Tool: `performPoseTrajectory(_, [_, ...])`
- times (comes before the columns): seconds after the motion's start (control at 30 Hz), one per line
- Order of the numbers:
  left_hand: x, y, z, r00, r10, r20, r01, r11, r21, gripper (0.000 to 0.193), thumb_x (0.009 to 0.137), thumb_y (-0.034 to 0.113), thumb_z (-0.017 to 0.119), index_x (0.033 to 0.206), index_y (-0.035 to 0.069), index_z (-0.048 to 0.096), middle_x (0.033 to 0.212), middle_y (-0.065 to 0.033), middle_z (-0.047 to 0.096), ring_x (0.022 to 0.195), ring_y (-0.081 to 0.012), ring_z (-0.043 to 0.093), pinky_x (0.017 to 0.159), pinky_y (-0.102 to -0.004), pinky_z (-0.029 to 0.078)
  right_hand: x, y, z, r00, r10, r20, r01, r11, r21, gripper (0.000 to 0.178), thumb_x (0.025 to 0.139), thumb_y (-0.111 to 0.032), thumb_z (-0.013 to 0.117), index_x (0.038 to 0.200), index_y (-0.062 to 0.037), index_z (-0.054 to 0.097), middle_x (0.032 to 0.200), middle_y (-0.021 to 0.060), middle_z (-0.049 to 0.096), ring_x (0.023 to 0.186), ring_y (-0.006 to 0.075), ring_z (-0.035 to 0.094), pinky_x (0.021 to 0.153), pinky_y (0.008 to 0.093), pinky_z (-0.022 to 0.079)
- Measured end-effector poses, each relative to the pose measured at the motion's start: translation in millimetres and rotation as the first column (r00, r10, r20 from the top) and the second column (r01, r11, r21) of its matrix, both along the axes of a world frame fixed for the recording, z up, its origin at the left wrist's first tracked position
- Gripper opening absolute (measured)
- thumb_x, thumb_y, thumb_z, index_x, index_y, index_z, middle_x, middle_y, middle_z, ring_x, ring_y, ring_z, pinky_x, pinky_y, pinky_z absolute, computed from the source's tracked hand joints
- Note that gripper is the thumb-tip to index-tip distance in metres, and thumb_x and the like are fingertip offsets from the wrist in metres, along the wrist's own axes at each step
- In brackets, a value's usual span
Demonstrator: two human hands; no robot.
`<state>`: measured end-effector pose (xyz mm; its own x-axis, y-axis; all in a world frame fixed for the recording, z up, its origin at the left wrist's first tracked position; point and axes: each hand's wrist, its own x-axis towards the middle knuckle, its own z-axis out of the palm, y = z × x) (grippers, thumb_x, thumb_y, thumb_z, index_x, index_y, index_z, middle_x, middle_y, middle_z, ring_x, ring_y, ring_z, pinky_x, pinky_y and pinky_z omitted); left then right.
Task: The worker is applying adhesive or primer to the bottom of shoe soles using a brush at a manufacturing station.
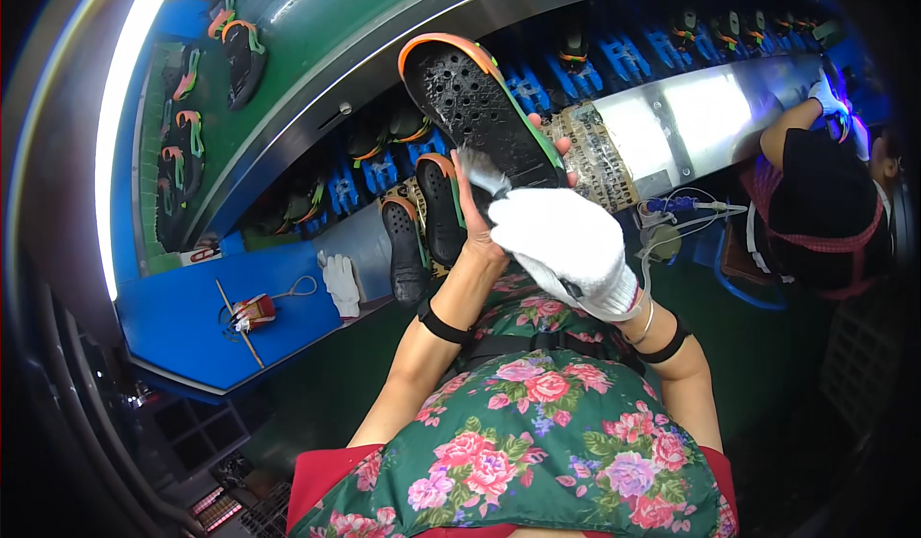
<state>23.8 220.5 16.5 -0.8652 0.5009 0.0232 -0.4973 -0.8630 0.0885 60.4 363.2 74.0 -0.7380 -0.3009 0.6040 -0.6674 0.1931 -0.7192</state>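
Note:
My left hand (474, 214) is bare and wraps round a black shoe sole (470, 92) from beneath, fingertips showing past its right edge. The sole has an orange and green rim, round holes and a wet-looking shine. My right hand (561, 245), in a white knitted glove, is closed on a brush (486, 173). Its pale bristles touch the near part of the sole; the glove covers the handle. Left of my left wrist rest a second black sole (442, 214) with an orange rim and a third black sole (407, 255).
A blue table (182, 322) at left bears a white glove (341, 285) and a small string-tied bundle with a stick (253, 313). Soles ride on a green belt (317, 44) beyond. Blue holders (625, 56) line a lower shelf. A co-worker (815, 207) works at right near a hose (696, 210).

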Motion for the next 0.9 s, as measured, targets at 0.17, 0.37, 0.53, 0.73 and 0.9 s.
performPoseTrajectory(0.17, [-2,2,5,0.995,0.08,0.053,-0.081,0.997,0.019,0.098,0.087,0.084,0.049,0.154,0.015,0.037,0.141,-0.0255,0.054,0.115,-0.0478,0.064,0.096,-0.0593,0.055,6,8,-23,0.961,-0.042,0.273,0.093,0.979,-0.179,0.025,0.082,0.0,0.078,0.107,-0.005,0.078,0.11,0.0116,0.076,0.103,0.0256,0.073,0.093,0.0377,0.056])
performPoseTrajectory(0.37, [-11,-3,0,0.998,0.05,-0.042,-0.046,0.995,0.092,0.096,0.086,0.084,0.051,0.153,0.015,0.04,0.139,-0.0251,0.055,0.111,-0.0483,0.064,0.093,-0.06,0.056,9,5,-5,0.996,0.079,-0.05,-0.081,0.996,-0.029,0.025,0.081,-0.003,0.078,0.106,-0.0077,0.077,0.107,0.01,0.077,0.1,0.0301,0.073,0.088,0.0392,0.058])
performPoseTrajectory(0.53, [-11,2,4,0.995,0.093,-0.026,-0.09,0.993,0.08,0.096,0.086,0.082,0.054,0.153,0.016,0.039,0.14,-0.0257,0.055,0.115,-0.0493,0.063,0.093,-0.0598,0.057,8,12,-7,0.965,0.01,0.26,0.044,0.978,-0.202,0.021,0.079,-0.003,0.08,0.099,-0.0093,0.079,0.102,0.0098,0.077,0.094,0.0279,0.074,0.083,0.0376,0.059])
performPoseTrajectory(0.73, [-14,-1,-1,0.974,0.222,0.041,-0.22,0.974,-0.052,0.094,0.087,0.081,0.054,0.152,0.015,0.04,0.138,-0.027,0.056,0.111,-0.049,0.065,0.092,-0.0595,0.057,13,17,-8,0.871,0.204,0.447,0.043,0.875,-0.483,0.015,0.081,0.003,0.078,0.095,-0.0021,0.078,0.102,0.0154,0.077,0.093,0.0226,0.075,0.085,0.0354,0.059])
performPoseTrajectory(0.9, [-11,-2,6,0.992,0.118,-0.045,-0.116,0.992,0.039,0.1,0.085,0.084,0.052,0.153,0.013,0.039,0.135,-0.0279,0.058,0.108,-0.0475,0.065,0.092,-0.0553,0.058,12,19,-5,0.996,-0.012,0.086,0.02,0.995,-0.096,0.019,0.081,0.001,0.078,0.099,-0.0036,0.078,0.099,0.0117,0.078,0.092,0.0255,0.075,0.079,0.0333,0.059])
